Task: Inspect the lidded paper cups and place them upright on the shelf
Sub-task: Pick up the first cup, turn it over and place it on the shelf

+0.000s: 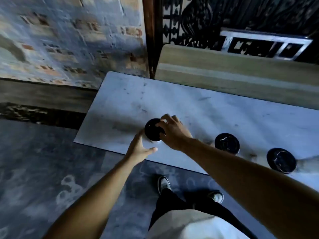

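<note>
A: Cups on the marble shelf (207,107), three, all upright, black lids up. Left cup (153,129) near the front edge; middle cup (227,144) and right cup (281,160) stand well apart from it.

B: Hands?

A: Right hand (172,133) clamped on the left cup's lid, fingers over its rim. Left hand (140,148) spread, fingers apart, beside the cup's wall; contact cannot be told, blurred.

Both hands (173,133) around leftmost cup (154,129), marble shelf (198,107)
</note>
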Available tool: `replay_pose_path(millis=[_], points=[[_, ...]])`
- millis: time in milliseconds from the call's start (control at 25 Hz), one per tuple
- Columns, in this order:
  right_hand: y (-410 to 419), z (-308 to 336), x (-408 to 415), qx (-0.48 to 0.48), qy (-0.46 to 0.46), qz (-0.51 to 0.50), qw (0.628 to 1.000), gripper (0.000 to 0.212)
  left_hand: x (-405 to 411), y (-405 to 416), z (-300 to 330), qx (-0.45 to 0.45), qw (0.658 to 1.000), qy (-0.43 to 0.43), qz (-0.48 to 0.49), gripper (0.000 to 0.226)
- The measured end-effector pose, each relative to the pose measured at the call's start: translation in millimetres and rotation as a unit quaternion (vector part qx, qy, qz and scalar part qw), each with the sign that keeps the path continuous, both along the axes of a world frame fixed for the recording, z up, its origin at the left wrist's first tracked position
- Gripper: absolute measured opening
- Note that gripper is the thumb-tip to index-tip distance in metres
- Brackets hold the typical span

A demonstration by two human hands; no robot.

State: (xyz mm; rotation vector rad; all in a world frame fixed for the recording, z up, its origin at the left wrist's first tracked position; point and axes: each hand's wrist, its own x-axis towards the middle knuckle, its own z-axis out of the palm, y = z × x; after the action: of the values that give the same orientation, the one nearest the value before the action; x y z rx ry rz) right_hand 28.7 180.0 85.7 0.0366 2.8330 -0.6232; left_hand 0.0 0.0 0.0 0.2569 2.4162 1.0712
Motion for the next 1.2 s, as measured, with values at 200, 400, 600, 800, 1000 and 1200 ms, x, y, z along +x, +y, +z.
replay_pose_path(millis=[200,400,600,800,1000,1200], points=[[2.6,-6.3,-5.5,-0.058,-0.041,-0.062,0.996,0.044,-8.2,16.8,-0.6,0.089,0.995,0.000,0.038,0.049],[5.8,2.4,0.4,-0.268,-0.063,-0.309,0.910,0.039,-0.5,20.5,34.3,0.059,0.994,0.072,-0.061,0.065],[2.1,3.9,14.3,-0.437,-0.059,-0.397,0.805,0.036,8.6,33.2,64.1,-0.120,0.972,0.147,-0.142,0.077],[3.7,2.2,27.9,-0.476,-0.084,-0.410,0.774,0.037,22.1,41.3,66.6,-0.152,0.956,0.192,-0.162,0.057],[2.1,-4.0,37.8,-0.432,-0.055,-0.400,0.806,0.049,25.9,49.6,69.5,-0.157,0.947,0.224,-0.168,0.057],[10.2,-0.7,37.5,-0.327,-0.051,-0.292,0.897,0.043,27.2,49.6,54.7,-0.092,0.972,0.173,-0.130,0.066]])
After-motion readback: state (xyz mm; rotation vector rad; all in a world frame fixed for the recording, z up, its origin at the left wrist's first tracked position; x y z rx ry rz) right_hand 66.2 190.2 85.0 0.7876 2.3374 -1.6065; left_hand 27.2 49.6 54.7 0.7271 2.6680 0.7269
